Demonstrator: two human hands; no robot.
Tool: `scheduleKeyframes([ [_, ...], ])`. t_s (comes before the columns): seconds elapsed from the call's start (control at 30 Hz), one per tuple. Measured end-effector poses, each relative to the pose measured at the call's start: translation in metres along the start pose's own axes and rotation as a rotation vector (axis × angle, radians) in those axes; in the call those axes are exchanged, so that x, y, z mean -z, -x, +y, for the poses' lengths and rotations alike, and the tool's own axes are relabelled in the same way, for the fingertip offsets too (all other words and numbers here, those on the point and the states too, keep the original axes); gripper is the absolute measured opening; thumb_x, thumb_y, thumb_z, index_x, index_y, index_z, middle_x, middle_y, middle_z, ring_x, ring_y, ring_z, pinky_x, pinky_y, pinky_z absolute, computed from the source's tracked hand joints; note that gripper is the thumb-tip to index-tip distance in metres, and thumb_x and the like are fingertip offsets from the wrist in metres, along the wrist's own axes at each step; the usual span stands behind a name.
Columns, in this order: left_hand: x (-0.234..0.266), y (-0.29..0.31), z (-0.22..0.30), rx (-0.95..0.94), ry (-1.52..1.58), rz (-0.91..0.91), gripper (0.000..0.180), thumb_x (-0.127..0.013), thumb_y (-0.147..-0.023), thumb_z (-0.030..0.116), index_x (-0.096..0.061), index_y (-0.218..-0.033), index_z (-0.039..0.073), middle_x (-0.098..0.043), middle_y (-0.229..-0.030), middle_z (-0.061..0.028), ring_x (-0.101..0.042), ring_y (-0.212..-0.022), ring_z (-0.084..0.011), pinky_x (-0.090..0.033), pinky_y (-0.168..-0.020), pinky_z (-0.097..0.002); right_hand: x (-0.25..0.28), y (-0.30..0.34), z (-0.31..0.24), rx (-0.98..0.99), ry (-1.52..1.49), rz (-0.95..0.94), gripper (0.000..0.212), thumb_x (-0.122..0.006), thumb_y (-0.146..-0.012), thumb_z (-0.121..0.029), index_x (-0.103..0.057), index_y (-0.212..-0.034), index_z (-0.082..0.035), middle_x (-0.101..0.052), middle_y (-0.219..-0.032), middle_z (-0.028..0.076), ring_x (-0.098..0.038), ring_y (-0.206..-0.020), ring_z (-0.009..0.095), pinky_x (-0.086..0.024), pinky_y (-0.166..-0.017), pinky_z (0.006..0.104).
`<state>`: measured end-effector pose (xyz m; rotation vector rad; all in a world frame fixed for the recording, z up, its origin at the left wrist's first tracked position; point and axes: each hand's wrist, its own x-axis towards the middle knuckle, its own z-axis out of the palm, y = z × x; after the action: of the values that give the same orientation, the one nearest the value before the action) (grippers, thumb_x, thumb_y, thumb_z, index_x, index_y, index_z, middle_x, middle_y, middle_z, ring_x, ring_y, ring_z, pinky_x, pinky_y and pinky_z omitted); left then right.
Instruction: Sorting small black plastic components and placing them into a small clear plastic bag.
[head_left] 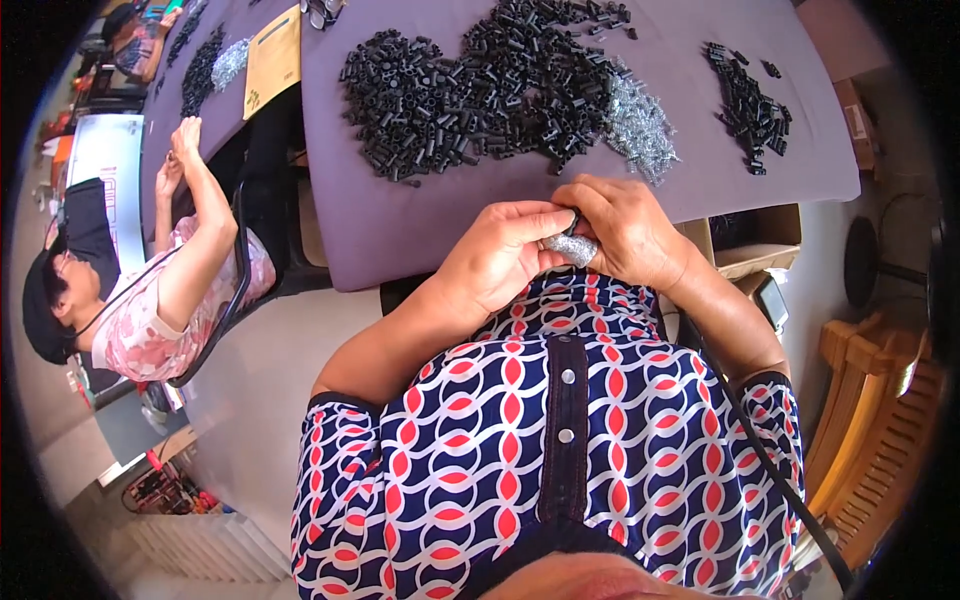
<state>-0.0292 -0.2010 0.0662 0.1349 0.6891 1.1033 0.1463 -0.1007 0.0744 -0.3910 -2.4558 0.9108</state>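
Observation:
Close to my body, just off the table's near edge, my two hands meet with fingertips together. My left hand pinches a small black part between thumb and fingers. The curled fingers of my right hand close on the same part from the other side. A crinkled silvery piece shows between the hands; whether it is wrapped round a finger or held is unclear. Beyond them, a large heap of short black tube-like parts lies on the table, touching a pile of small shiny silver pieces.
The table has a purple-grey cover. A smaller group of black parts lies at its right. A cardboard box stands below that edge, near a wooden chair. On the left, another person sits by a yellow envelope.

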Motion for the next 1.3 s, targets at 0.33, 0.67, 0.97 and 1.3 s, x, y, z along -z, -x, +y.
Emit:
scheduleKeyframes([
  [0.33,-0.019,-0.005,0.004,-0.497,-1.080,0.140,0.019,-0.066,-0.098,0.014,-0.072,-0.107,-0.002,-0.073,-0.107,-0.0131,-0.069,-0.093,-0.0227,-0.052,-0.085,-0.0334,0.033,0.013,0.013,-0.012,0.262,0.108,0.043,-0.081,-0.078,-0.023,-0.065,-0.112,-0.002,-0.069,-0.106,0.014,-0.068,-0.096,0.035,-0.055,-0.088,0.0446],
  [0.67,-0.011,-0.009,0.017,-0.948,-1.741,0.249,0.023,-0.074,-0.087,0.010,-0.072,-0.108,0.004,-0.068,-0.097,-0.0104,-0.064,-0.091,-0.0293,-0.051,-0.082,-0.0383,0.122,0.066,0.099,-0.583,0.882,0.293,0.063,-0.072,-0.075,-0.002,-0.059,-0.137,-0.006,-0.046,-0.153,0.013,-0.031,-0.149,0.038,-0.028,-0.122,0.0460],
  [0.97,-0.019,-0.007,0.013,-1.027,-1.913,0.221,0.019,-0.075,-0.085,0.012,-0.072,-0.103,0.006,-0.066,-0.098,-0.0084,-0.062,-0.092,-0.0302,-0.051,-0.081,-0.0412,0.064,0.017,0.011,-0.103,0.542,0.172,0.058,-0.069,-0.061,0.004,-0.073,-0.117,-0.011,-0.047,-0.153,0.011,-0.030,-0.150,0.039,-0.030,-0.121,0.0569],
  [1.3,0.013,0.011,0.025,-1.044,-1.880,0.267,0.018,-0.077,-0.083,0.011,-0.072,-0.099,0.005,-0.066,-0.096,-0.0093,-0.063,-0.090,-0.0303,-0.051,-0.080,-0.0407,0.024,0.006,0.008,-0.114,0.457,0.099,0.052,-0.071,-0.057,0.002,-0.073,-0.108,-0.008,-0.047,-0.152,0.011,-0.028,-0.151,0.040,-0.030,-0.121,0.0578],
])
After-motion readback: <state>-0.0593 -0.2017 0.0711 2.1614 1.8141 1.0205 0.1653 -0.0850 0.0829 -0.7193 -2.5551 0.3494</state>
